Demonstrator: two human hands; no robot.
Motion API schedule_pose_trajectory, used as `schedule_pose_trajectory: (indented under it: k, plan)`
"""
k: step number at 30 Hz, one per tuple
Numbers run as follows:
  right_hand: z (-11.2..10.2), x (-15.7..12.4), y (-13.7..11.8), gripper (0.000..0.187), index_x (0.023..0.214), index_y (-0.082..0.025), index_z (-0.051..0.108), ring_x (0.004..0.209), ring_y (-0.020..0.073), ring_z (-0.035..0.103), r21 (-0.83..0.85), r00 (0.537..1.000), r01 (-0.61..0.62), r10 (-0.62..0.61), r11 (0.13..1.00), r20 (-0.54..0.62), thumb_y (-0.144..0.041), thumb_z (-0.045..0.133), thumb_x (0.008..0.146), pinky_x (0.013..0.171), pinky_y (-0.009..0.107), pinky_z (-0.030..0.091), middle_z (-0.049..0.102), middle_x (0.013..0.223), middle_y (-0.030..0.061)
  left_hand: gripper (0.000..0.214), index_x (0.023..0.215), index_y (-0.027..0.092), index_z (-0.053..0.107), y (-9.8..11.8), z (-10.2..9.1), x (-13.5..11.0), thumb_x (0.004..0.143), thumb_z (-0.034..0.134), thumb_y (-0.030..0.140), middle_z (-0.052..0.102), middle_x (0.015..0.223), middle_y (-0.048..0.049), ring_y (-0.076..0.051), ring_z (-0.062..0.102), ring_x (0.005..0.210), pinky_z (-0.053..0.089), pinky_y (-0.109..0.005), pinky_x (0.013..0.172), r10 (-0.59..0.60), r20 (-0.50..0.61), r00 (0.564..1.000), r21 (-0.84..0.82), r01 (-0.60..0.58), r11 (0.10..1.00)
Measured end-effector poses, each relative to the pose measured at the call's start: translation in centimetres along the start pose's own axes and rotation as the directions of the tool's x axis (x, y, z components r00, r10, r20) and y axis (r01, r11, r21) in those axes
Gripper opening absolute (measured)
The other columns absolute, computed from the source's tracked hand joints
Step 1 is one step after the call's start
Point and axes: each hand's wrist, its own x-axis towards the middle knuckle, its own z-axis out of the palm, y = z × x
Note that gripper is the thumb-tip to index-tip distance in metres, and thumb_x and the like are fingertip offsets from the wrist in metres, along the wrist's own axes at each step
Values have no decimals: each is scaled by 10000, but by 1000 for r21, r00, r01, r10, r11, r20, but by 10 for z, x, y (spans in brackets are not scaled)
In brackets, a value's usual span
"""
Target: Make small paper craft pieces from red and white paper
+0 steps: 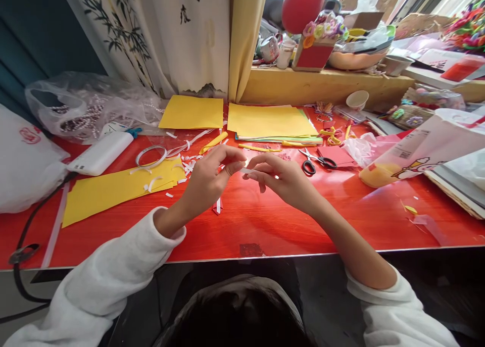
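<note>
Two hands work above the table [265, 226] in the head view. The left hand [210, 180] and right hand [284, 180] both pinch a strip [245, 170], which sits between their fingertips. Scissors [317, 161] lie just beyond the right hand. Yellow paper [113, 189] lies left of the left hand.

On the curtain [182, 49] behind the table I see a few black Chinese characters, written as with a brush, beside painted bamboo. The upper ones are cut by the top edge, and I cannot read any of them with certainty. The white plastic bag [26, 165] at the far left carries a small red printed mark, too blurred to read. The paper bag [439, 140] lying at the right has a white label with a barcode and tiny print, not legible, and a cartoon drawing below it.
</note>
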Motion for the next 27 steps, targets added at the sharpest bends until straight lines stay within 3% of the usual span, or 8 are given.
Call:
schedule_pose_trajectory:
  k: [5, 9, 14, 17, 22, 27]
  plan:
    - [-1, 2, 2, 111, 873, -165, 574, 521, 69, 545, 98, 998, 35, -30, 995, -51, -273, 549, 887, 554, 234, 436, 680, 819, 24, 151, 986, 205, 604, -3, -1, 1, 911, 507, 293, 636, 959, -23, -135, 583, 896, 463, -282, 803, -9, -20, 1000, 90, 11, 996]
    - [0, 3, 3, 97, 853, -154, 592, 511, 60, 521, 87, 997, 30, -24, 996, -67, -221, 532, 889, 542, 228, 435, 677, 829, 25, 244, 1082, 198, 567, -8, 0, 4, 900, 515, 352, 571, 1106, -81, -187, 527, 1034, 441, -341, 881, 118, -121, 986, 272, -82, 959]
    - [0, 1, -1, 164, 851, -145, 612, 542, 72, 527, 25, 999, 36, -35, 999, -37, -255, 504, 907, 551, 224, 426, 640, 755, 14, 157, 915, 203, 609, -9, 1, 4, 864, 572, 347, 627, 911, -37, -199, 493, 964, 393, -365, 905, 275, 86, 957, 382, -287, 879]
    - [0, 0, -2, 174, 823, -148, 610, 560, 82, 515, -56, 997, 68, -70, 996, -31, -245, 493, 910, 548, 215, 401, 564, 631, -12, 148, 823, 190, 593, -8, 3, 3, 869, 566, 328, 625, 834, -29, -190, 480, 908, 402, -343, 851, 264, 116, 957, 356, -288, 889]
    - [2, -1, -1, 192, 820, -160, 626, 559, 84, 501, -134, 995, 91, -95, 987, -19, -234, 475, 914, 562, 219, 389, 556, 610, -15, 148, 771, 192, 550, -10, 6, 2, 896, 524, 267, 608, 761, -16, -183, 476, 849, 396, -317, 775, 238, 101, 966, 358, -259, 897]
    - [8, 1, 1, 164, 834, -150, 628, 501, 68, 508, -34, 999, 15, -17, 999, -48, -249, 508, 887, 497, 203, 386, 648, 689, 7, 134, 813, 191, 537, -15, 8, -4, 916, 454, 212, 613, 799, -41, -204, 501, 830, 328, -344, 746, 401, 141, 905, 603, -400, 691]
